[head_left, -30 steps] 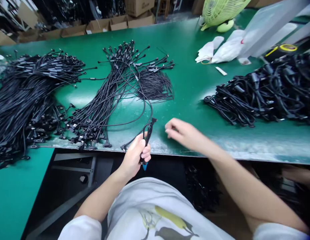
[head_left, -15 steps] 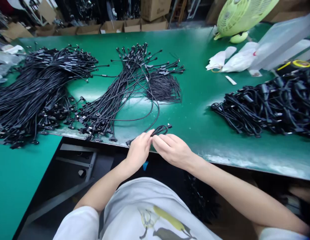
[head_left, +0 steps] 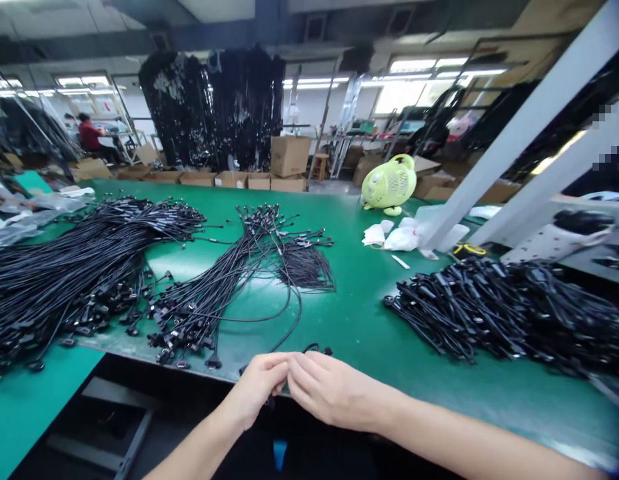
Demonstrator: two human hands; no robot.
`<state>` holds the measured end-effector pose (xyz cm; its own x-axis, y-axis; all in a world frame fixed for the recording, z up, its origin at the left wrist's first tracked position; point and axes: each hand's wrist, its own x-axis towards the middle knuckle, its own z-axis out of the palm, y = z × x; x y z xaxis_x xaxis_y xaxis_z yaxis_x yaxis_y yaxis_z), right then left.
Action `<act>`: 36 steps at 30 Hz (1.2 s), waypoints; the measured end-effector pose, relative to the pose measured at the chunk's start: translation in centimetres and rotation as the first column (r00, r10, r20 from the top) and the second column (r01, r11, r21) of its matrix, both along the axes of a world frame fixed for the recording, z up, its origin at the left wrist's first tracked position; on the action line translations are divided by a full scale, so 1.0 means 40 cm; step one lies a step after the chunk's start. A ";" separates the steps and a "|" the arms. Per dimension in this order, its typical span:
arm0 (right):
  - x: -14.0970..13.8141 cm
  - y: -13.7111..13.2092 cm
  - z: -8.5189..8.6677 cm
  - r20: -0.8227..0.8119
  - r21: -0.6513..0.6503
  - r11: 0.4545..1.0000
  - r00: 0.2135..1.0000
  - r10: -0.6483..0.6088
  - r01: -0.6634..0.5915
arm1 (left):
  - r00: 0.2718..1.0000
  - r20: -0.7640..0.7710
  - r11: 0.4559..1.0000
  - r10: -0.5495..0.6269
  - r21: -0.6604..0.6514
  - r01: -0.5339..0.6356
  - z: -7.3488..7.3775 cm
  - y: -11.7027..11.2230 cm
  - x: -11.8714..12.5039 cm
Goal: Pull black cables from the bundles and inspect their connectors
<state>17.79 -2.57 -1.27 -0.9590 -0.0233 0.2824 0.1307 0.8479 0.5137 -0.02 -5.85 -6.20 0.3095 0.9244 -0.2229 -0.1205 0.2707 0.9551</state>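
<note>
My left hand (head_left: 256,390) and my right hand (head_left: 334,390) meet at the table's near edge, both closed with the fingertips pinched together. Between them is a coiled black cable (head_left: 314,347); only a small loop and a connector end show beyond my right fingers, the rest being hidden. Whether a tie is in the fingertips cannot be seen. Ahead lies a loose bundle of straight black cables (head_left: 229,267) with connectors at both ends. Touching it on the right is a pile of short, thin black wires (head_left: 309,270).
A larger heap of black cables (head_left: 89,267) covers the left side. Coiled cables (head_left: 479,307) are piled at right. Farther back stand a green fan (head_left: 389,183), white plastic bags (head_left: 403,237) and yellow tape (head_left: 469,251). Cardboard boxes (head_left: 290,157) line the far edge; a person in red (head_left: 90,135) sits beyond.
The view has tilted upward, bringing the room into sight. My hands stay together on the cable, and my right hand now covers more of the coil. The piles look unchanged.
</note>
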 end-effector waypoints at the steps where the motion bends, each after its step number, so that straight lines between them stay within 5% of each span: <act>1: 0.000 0.001 -0.002 0.017 0.020 1.000 1.000 -0.004 0.004 | 0.999 -0.046 1.000 0.013 0.006 -0.012 -0.008 0.000 0.004; 7: -0.007 0.000 -0.020 0.166 0.102 0.993 0.983 -0.073 0.057 | 0.999 -0.037 1.000 0.025 -0.015 -0.025 -0.039 0.009 0.021; 18: -0.079 0.007 -0.014 0.411 0.247 0.964 0.890 -0.198 0.100 | 0.966 0.047 0.966 0.256 0.014 -0.257 0.001 0.004 0.046; 20: -0.102 0.016 -0.003 0.329 0.151 0.958 0.901 -0.282 0.245 | 0.915 0.185 0.933 0.358 -0.022 -0.360 0.012 0.003 0.046; 22: -0.120 0.033 0.003 0.182 -0.150 0.894 0.900 -0.396 0.423 | 0.846 0.300 0.896 0.441 -0.086 -0.436 0.021 0.010 0.040; 24: -0.128 0.049 -0.001 0.016 -0.592 0.681 0.851 -0.524 0.430 | 0.817 0.333 0.878 0.470 -0.089 -0.469 0.030 0.022 0.025; 26: -0.123 0.058 -0.015 -0.064 -0.940 0.298 0.773 -0.631 0.166 | 0.849 0.257 0.862 0.462 0.094 -0.498 0.037 0.031 0.003; 28: -0.107 0.058 -0.037 0.000 -0.976 -0.164 0.748 -0.664 -0.145 | 0.898 0.059 0.798 0.437 0.436 -0.417 0.041 0.029 -0.020; 29: -0.095 0.056 -0.048 0.050 -0.909 -0.346 0.764 -0.644 -0.232 | 0.904 -0.063 0.748 0.422 0.588 -0.308 0.039 0.024 -0.029; 30: -0.082 0.052 -0.058 0.082 -0.850 -0.450 0.775 -0.626 -0.274 | 0.897 -0.182 0.701 0.403 0.691 -0.175 0.035 0.018 -0.036; 31: -0.068 0.048 -0.065 0.085 -0.835 -0.470 0.775 -0.626 -0.288 | 0.879 -0.289 0.665 0.379 0.746 -0.042 0.029 0.011 -0.040; 32: -0.056 0.042 -0.069 0.058 -0.864 -0.414 0.760 -0.647 -0.286 | 0.855 -0.377 0.641 0.357 0.765 0.070 0.021 0.005 -0.042; 34: -0.036 0.024 -0.069 -0.055 -0.959 -0.157 0.702 -0.710 -0.234 | 0.782 -0.508 0.641 0.361 0.744 0.188 0.004 -0.002 -0.037; 36: -0.028 -0.003 -0.064 -0.188 -0.982 0.127 0.682 -0.707 -0.139 | 0.728 -0.572 0.701 0.378 0.690 0.179 -0.003 0.001 -0.026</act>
